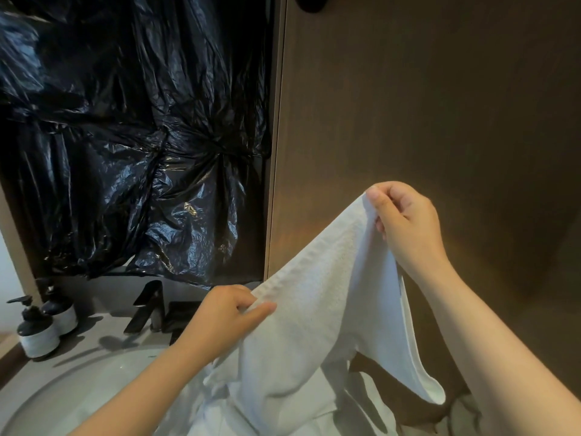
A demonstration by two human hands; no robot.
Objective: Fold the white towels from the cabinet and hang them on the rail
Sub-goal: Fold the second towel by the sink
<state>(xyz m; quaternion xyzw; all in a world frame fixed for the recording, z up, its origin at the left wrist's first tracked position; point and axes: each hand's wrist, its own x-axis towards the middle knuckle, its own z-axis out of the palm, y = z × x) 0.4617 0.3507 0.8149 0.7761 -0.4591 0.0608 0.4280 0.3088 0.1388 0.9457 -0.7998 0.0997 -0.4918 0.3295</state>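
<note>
- Above the basin (78, 382), seen from the head camera, a white towel (317, 325) is held up between both hands.
- Right hand (405, 221) is higher, fingers closed in a pinch on the towel's top corner, in front of a brown wood panel (440, 105).
- Left hand (226, 313) is lower and to the left, thumb and fingers closed on the towel's edge; the cloth runs taut on a slope between the two grips.
- Below the hands the towel hangs loose; one hemmed flap droops under the right forearm, and more white cloth lies bunched at the bottom.
- Crumpled black plastic sheet (132, 136) covers the wall area left of the panel, behind the worktop (31, 369).
- A black faucet (147, 306) stands behind the basin, partly hidden by the left hand.
- Two pump bottles (41, 328), black tops on pale bodies, stand touching at the worktop's left end.
- A dark round knob (311, 3) shows at the panel's top edge.
- No writing is legible on the bottles.
</note>
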